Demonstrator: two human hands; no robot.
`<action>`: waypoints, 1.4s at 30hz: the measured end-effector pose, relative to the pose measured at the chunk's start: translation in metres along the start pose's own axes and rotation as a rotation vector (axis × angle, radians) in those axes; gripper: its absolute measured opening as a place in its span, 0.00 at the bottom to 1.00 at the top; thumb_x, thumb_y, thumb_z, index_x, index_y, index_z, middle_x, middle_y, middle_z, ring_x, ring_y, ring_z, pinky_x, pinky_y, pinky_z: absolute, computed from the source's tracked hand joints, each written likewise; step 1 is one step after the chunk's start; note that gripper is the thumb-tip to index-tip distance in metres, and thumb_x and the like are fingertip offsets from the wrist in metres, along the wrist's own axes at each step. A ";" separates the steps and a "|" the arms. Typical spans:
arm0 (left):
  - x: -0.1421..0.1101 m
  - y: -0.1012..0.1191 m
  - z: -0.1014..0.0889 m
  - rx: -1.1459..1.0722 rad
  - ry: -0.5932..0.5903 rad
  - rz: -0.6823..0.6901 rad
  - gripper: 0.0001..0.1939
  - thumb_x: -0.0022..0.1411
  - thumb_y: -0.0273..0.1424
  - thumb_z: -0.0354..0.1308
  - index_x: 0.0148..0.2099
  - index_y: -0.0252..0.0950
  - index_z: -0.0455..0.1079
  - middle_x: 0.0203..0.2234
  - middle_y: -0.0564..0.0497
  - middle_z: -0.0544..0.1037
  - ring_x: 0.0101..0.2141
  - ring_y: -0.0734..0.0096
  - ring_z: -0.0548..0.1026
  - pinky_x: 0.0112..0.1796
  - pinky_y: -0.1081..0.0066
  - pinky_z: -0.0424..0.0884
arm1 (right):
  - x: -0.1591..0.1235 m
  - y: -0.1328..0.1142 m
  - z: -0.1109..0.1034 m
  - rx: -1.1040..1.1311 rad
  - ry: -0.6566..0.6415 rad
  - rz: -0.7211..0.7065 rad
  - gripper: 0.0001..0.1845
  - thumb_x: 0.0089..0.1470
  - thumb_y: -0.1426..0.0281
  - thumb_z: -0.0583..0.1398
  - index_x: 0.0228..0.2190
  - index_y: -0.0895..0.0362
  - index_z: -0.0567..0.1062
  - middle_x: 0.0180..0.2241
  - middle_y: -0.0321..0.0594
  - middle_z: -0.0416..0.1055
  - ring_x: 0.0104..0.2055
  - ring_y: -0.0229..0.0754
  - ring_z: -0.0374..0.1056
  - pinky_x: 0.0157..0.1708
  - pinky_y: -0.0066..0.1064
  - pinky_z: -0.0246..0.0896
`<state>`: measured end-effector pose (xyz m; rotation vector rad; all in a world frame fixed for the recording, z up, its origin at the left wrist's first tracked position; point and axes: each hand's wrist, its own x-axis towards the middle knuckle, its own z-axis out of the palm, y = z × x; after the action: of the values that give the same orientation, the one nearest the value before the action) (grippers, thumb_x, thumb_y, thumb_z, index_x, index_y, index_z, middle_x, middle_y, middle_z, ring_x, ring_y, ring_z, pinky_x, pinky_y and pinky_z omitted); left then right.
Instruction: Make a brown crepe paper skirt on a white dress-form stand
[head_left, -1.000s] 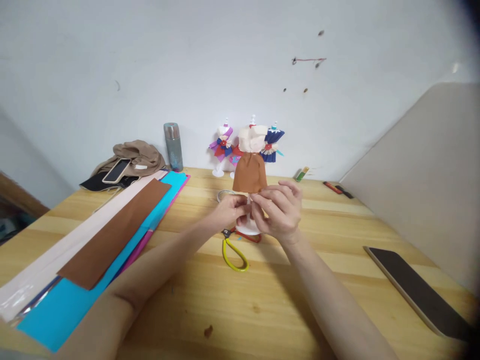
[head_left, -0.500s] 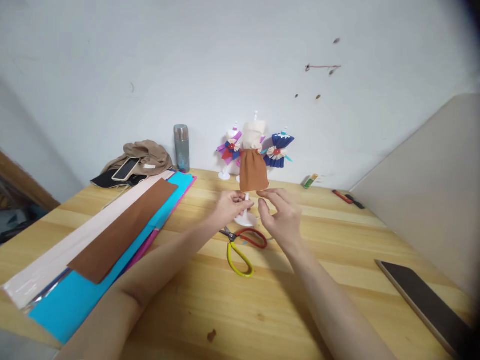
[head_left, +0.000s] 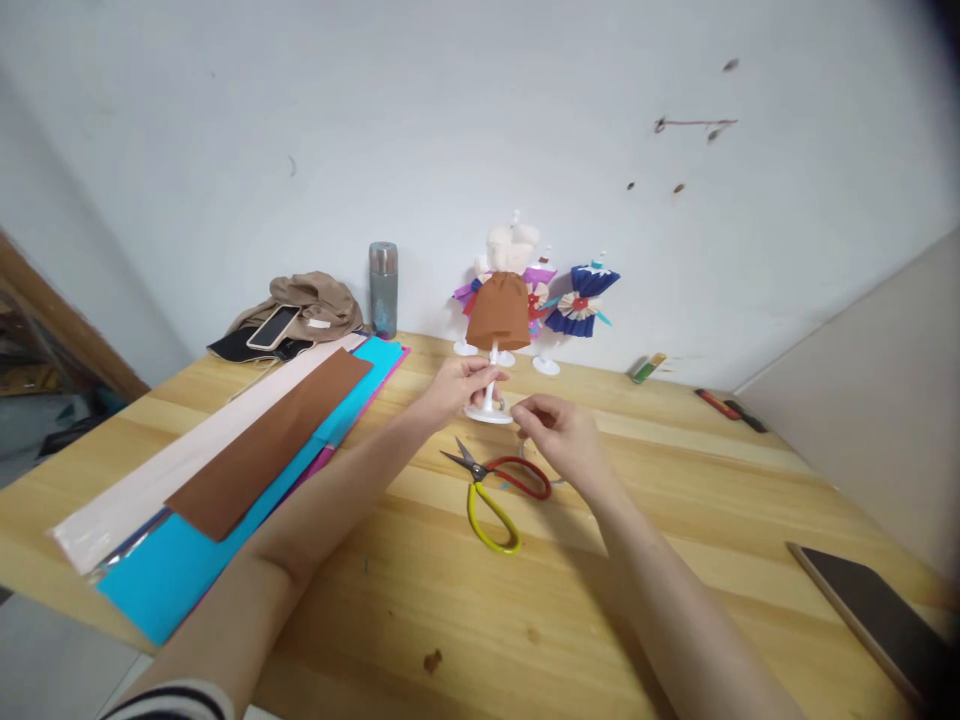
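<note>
My left hand [head_left: 459,388] is closed around the white stem of a miniature dress form stand [head_left: 489,400]. The stand leans, its top tipped to the right. On it are a brown gathered paper skirt [head_left: 498,312] and a cream paper top [head_left: 513,247]. Beside the stand's round base, my right hand [head_left: 559,432] has thumb and fingers pinched together at the rim; what lies between them, if anything, is hidden. Below both hands lie scissors [head_left: 480,472] with one red and one yellow handle, blades apart.
Several decorated dress forms, one with a navy dress [head_left: 585,310], stand by the wall. A thermos [head_left: 384,290], cloth [head_left: 319,297] and phone [head_left: 274,327] are back left. Brown paper [head_left: 270,445] lies over blue paper [head_left: 165,580]. A glue stick [head_left: 649,368] and tablet [head_left: 862,610] are right.
The dress form has tilted, and its base and skirt underside now face me differently. My right hand's spread fingers have left the skirt hem and closed near the base. The view has shifted left.
</note>
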<state>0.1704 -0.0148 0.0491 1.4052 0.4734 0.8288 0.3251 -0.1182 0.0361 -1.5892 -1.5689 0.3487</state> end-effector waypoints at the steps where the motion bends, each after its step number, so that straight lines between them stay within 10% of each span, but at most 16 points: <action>1: 0.000 0.001 -0.001 -0.010 -0.014 -0.001 0.16 0.59 0.41 0.64 0.33 0.31 0.76 0.20 0.52 0.75 0.18 0.82 0.60 0.22 0.76 0.54 | 0.000 -0.001 -0.002 0.020 0.000 0.021 0.18 0.54 0.56 0.57 0.24 0.55 0.75 0.20 0.40 0.74 0.24 0.44 0.71 0.26 0.34 0.64; 9: -0.012 0.017 0.002 0.066 -0.039 0.067 0.16 0.61 0.40 0.60 0.37 0.30 0.76 0.23 0.51 0.77 0.19 0.83 0.57 0.24 0.75 0.52 | 0.001 -0.012 -0.013 0.182 -0.121 0.140 0.21 0.49 0.50 0.60 0.21 0.55 0.73 0.18 0.38 0.70 0.21 0.40 0.67 0.26 0.32 0.61; 18: -0.049 0.028 -0.016 0.235 0.100 -0.006 0.18 0.56 0.44 0.64 0.28 0.32 0.73 0.21 0.53 0.75 0.19 0.82 0.58 0.23 0.75 0.55 | -0.014 -0.040 -0.023 -0.217 -0.864 0.128 0.14 0.58 0.63 0.58 0.25 0.56 0.75 0.22 0.36 0.73 0.24 0.38 0.68 0.27 0.30 0.56; 27: -0.072 0.010 -0.027 0.312 0.248 -0.045 0.19 0.47 0.45 0.71 0.27 0.33 0.74 0.23 0.52 0.77 0.23 0.77 0.67 0.26 0.74 0.58 | -0.051 -0.031 0.044 -0.681 -0.659 0.047 0.10 0.56 0.77 0.57 0.38 0.61 0.77 0.39 0.57 0.79 0.38 0.51 0.75 0.30 0.33 0.55; 34: -0.080 -0.012 -0.028 0.281 0.268 -0.024 0.23 0.44 0.49 0.71 0.27 0.35 0.69 0.21 0.55 0.72 0.24 0.77 0.65 0.27 0.74 0.58 | -0.074 0.002 0.035 -0.485 -0.637 -0.033 0.19 0.55 0.81 0.54 0.48 0.59 0.71 0.36 0.43 0.78 0.35 0.41 0.73 0.33 0.28 0.58; 42: -0.082 -0.038 -0.023 0.356 0.379 0.064 0.20 0.51 0.45 0.70 0.28 0.35 0.68 0.24 0.56 0.69 0.27 0.76 0.64 0.29 0.73 0.59 | -0.084 0.009 0.027 -0.330 -0.596 -0.128 0.05 0.56 0.76 0.55 0.35 0.55 0.70 0.33 0.43 0.75 0.33 0.44 0.70 0.34 0.33 0.60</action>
<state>0.1095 -0.0585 -0.0058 1.5976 0.9048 1.1090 0.2974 -0.1836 -0.0163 -1.7120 -2.2672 0.5502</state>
